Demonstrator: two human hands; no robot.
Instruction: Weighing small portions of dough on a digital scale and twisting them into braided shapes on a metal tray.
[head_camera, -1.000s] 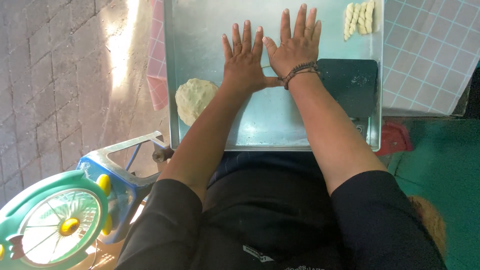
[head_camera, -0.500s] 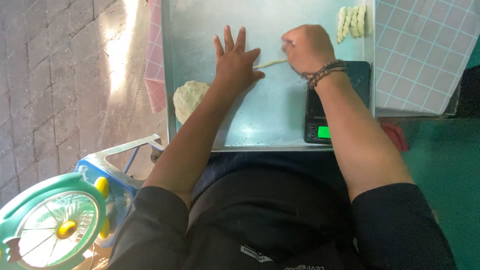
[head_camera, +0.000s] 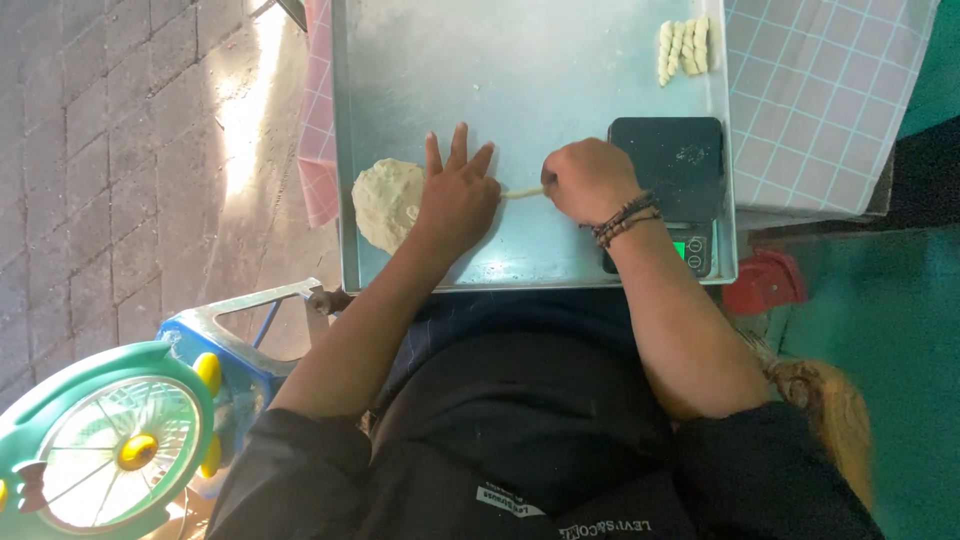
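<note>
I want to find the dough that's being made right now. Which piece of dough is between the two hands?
The thin dough rope, stretched between the left hand and the right hand. The big lump sits beside the left hand, and the twisted pieces lie far off.

Both hands sit lower on the metal tray than a second ago. The left hand, flat beside its partner then, now lies apart by the dough lump. The right hand — formerly spread flat — is curled closed, pinching a thin dough strand stretched between the two.
</note>
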